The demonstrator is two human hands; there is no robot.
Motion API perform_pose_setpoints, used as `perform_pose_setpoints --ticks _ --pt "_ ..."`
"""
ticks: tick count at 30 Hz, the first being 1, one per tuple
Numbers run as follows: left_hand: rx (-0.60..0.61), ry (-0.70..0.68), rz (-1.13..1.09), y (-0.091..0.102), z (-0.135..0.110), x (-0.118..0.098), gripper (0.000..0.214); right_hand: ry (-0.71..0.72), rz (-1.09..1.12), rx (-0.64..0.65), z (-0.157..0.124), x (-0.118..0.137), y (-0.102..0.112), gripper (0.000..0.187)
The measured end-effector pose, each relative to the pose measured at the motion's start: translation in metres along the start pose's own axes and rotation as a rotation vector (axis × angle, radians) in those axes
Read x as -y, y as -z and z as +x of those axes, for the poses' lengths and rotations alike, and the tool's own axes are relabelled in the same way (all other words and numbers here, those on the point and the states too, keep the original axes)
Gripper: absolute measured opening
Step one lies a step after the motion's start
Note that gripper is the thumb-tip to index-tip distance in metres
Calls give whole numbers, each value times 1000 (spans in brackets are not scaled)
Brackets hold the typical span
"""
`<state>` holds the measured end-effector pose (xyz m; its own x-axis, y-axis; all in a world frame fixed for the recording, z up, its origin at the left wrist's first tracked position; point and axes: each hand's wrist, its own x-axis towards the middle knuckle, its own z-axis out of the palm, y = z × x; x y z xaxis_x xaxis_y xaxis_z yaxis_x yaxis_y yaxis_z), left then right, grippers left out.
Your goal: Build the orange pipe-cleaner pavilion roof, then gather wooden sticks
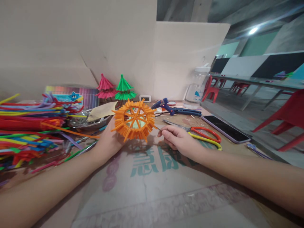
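An orange pipe-cleaner wheel (142,134), with spokes inside a spiky ring, is raised above the board, its face towards me. My left hand (108,141) grips it from the left; the fingers are mostly hidden behind the ring. At the wheel's right edge, my right hand (177,139) pinches a thin, dark, wire-like piece (157,128) whose tip reaches an orange spike. Whether that piece is joined to the wheel I cannot tell. Just beyond my right hand lie scissors (206,133) with red and yellow handles.
Loose pipe cleaners (28,145) heap up on the left, beside a metal dish (78,123). Behind stand a pink tree (104,87) and a green tree (123,87). A blue glue gun (163,106), a clear bottle (197,87) and a phone (225,128) are at the right.
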<state>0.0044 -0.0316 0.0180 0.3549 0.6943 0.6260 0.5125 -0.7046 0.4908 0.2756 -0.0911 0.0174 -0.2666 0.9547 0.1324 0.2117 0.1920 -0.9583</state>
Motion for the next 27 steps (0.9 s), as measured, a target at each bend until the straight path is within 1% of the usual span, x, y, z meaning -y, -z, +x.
perform_pose_setpoints --ticks 7,11,13,15,17,19,21,23,27 --pt "28 58 -105 -2 -2 9 50 2 -4 5 0 0 0 39" --pt "-12 68 -178 -3 0 2 52 -5 -5 0 -1 1 0 41" --pt "-14 54 -192 -2 1 -3 52 -8 19 -1 -1 2 0 44" --pt "-3 31 -147 0 3 -5 48 -11 36 -1 -2 2 0 46" --pt "10 2 -61 1 3 -3 39 -12 26 -1 -2 3 0 47" --pt "21 -15 9 2 2 0 32 -11 -6 1 -2 4 0 46" --pt "23 -16 28 3 2 1 30 -15 -35 12 -2 4 0 44" --pt "21 2 -6 3 3 -2 32 -11 -46 18 -2 4 0 45" --pt "16 27 -142 1 4 -7 34 -7 -23 19 -2 4 0 49"
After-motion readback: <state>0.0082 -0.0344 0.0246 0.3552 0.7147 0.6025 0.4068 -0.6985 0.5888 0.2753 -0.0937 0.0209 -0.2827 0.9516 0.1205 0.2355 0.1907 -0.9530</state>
